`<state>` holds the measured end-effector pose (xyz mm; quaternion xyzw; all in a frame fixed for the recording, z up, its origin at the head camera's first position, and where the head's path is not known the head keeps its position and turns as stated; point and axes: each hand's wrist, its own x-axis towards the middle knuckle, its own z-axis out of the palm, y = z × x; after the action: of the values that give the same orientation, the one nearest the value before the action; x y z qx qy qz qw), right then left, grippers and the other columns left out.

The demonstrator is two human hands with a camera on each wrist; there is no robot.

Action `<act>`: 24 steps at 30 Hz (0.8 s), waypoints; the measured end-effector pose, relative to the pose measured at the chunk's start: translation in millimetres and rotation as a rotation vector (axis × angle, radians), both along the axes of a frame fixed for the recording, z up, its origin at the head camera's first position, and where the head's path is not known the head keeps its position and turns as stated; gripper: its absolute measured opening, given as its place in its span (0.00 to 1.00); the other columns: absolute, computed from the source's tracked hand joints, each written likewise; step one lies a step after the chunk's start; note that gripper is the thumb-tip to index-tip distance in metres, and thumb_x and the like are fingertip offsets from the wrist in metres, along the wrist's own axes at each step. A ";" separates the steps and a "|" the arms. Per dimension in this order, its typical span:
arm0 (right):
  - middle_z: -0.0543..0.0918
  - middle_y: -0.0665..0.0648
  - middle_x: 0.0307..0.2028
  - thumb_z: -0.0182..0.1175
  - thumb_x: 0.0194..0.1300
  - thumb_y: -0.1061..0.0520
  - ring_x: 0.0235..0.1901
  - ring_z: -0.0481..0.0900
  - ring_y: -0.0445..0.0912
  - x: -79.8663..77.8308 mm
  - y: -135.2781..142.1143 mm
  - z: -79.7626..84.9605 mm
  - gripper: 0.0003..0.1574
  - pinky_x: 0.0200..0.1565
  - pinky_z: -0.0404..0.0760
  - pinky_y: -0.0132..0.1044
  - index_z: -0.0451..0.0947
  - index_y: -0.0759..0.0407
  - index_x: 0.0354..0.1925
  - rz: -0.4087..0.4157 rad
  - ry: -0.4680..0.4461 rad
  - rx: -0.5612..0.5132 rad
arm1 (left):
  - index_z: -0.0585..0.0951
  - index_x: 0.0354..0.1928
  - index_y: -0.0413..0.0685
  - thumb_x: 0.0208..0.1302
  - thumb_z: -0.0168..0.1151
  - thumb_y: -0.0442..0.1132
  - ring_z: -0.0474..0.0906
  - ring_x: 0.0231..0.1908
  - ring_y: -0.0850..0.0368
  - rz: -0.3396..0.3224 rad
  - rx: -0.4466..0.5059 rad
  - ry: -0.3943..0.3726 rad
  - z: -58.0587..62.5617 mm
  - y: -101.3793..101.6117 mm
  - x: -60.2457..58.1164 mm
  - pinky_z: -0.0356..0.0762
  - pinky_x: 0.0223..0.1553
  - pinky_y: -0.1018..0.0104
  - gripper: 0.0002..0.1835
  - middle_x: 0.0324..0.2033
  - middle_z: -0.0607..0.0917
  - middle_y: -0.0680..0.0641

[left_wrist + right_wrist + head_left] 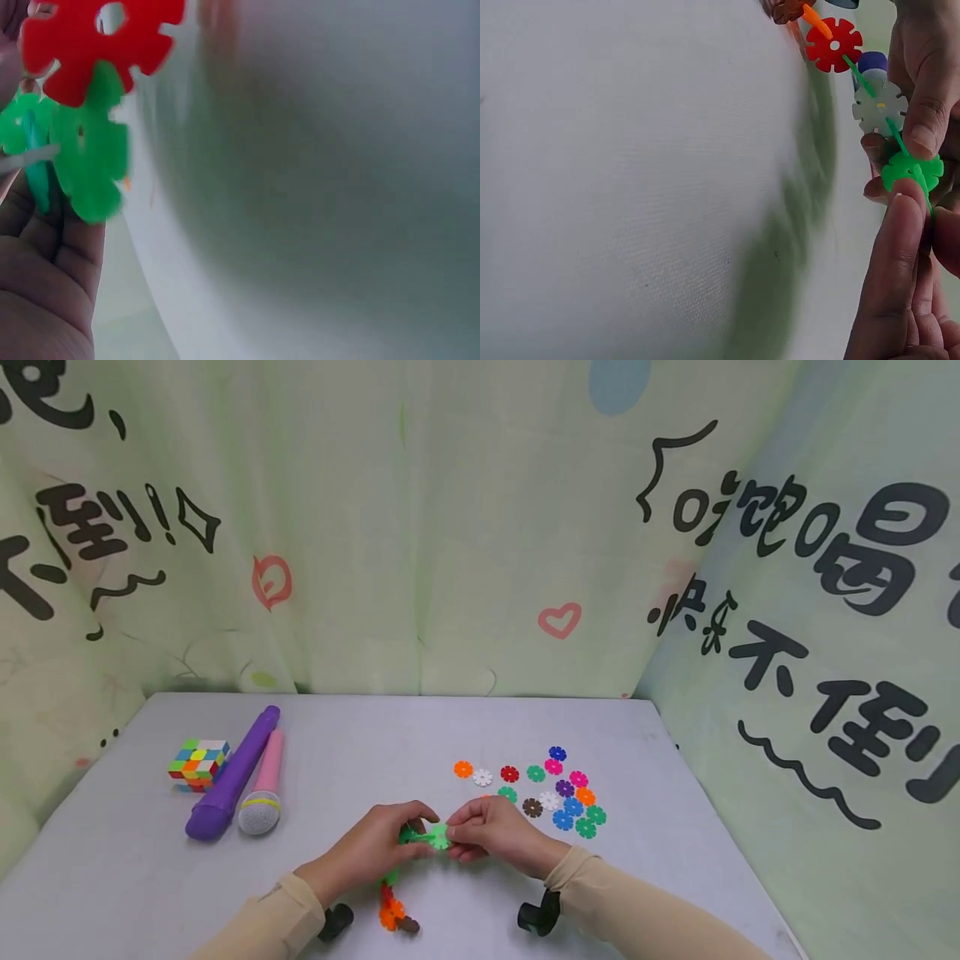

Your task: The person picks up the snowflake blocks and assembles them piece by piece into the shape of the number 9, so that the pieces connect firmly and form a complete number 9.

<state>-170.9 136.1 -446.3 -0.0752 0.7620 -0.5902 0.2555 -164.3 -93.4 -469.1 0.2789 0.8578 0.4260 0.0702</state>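
Note:
A chain of notched plastic snowflake discs hangs from my left hand (378,843), which pinches it near its upper end. In the right wrist view the chain runs through a red disc (847,46), a white disc (880,112) and a bright green disc (894,177). Its lower end, with an orange disc (391,913) and a brown disc (408,926), shows below the left hand in the head view. My right hand (501,832) meets the left one and pinches a green disc (440,837) between thumb and fingertips; those fingers partly hide it.
Loose snowflake discs (573,806) in several colours lie flat on the white table (360,743), beyond and right of my hands. At the left are a puzzle cube (200,765), a purple microphone-shaped case (236,777) and a pink microphone (260,810). Printed curtains (465,527) stand behind.

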 end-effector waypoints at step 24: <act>0.81 0.47 0.35 0.69 0.62 0.61 0.39 0.78 0.44 -41.8 62.9 0.3 0.12 0.42 0.80 0.36 0.85 0.58 0.46 0.078 0.466 0.593 | 0.83 0.51 0.55 0.60 0.73 0.43 0.76 0.34 0.61 0.052 -0.035 -0.003 3.4 -1.1 -1.2 0.76 0.39 0.63 0.17 0.34 0.81 0.60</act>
<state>-212.8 199.0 -446.1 -0.1591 0.9340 -0.3011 0.1081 -165.6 -94.5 -465.7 0.2545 0.8719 0.4132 0.0652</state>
